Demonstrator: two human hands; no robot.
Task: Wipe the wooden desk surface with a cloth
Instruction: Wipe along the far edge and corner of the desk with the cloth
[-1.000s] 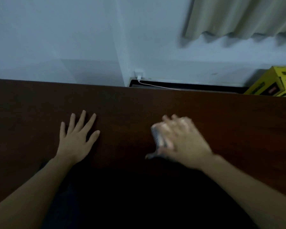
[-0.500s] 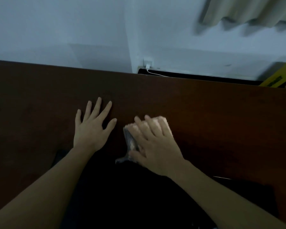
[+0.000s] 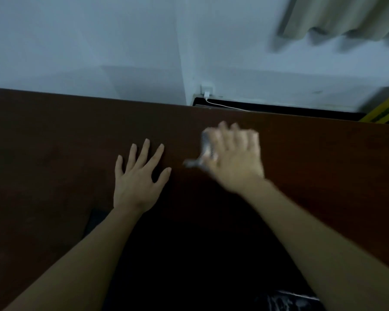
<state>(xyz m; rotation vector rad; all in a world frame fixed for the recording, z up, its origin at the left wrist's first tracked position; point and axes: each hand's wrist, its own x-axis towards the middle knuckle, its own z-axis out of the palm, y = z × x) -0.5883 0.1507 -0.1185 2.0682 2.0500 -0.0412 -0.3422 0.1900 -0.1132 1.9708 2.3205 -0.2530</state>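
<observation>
Cloth (image 3: 204, 151) is pressed onto the wooden desk (image 3: 323, 158) at centre frame.
It is covered by the blurred right hand (image 3: 234, 158); finger state cannot be told. The left hand (image 3: 137, 182) is laid flat beside it, fingers spread wide.

Desk (image 3: 54, 153) dark wood, smooth matt; cloth (image 3: 206, 145) pale fabric.

no readable text, yellow box (image 3: 383, 111) print too blurred to read
</observation>
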